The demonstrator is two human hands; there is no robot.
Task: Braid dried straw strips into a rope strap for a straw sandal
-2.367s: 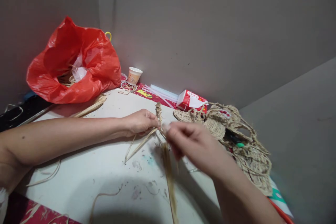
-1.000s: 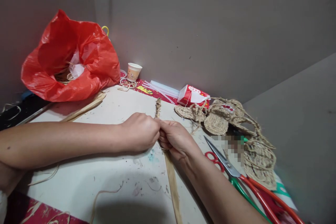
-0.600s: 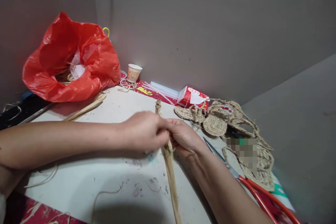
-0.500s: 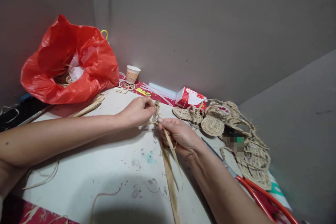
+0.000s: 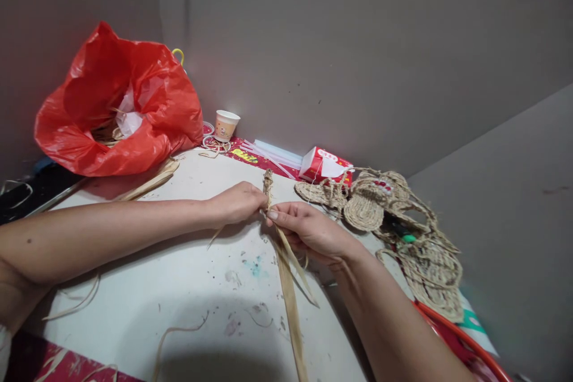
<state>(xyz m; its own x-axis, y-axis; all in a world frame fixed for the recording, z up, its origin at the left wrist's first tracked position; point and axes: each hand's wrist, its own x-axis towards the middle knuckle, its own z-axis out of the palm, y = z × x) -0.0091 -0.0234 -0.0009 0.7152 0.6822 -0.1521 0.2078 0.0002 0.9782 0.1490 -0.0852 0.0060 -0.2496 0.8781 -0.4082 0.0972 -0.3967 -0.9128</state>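
A short braid of dry straw point(image 5: 267, 182) stands up between my two hands near the middle of the white table point(image 5: 201, 298). My left hand point(image 5: 242, 202) is closed, its fingertips pinching the braid's lower part from the left. From the right, my right hand point(image 5: 308, 227) pinches the same spot between thumb and fingers. Long flat straw strips point(image 5: 289, 304) trail from there toward the near edge. A thin strand end point(image 5: 215, 237) pokes out beneath my left hand. The exact crossing of the strands is hidden by my fingers.
A red plastic bag point(image 5: 174, 107) holding straw stands at the back left. Behind my hands are a paper cup point(image 5: 226, 126), pale straws point(image 5: 277, 158) and a red tissue pack point(image 5: 324, 166). Woven straw pieces point(image 5: 364, 209) and red-handled scissors point(image 5: 465, 337) lie on the right.
My left hand has moved down along the braid, baring more of its top, and now meets my right fingertips. My right forearm has shifted, covering more of the scissors.
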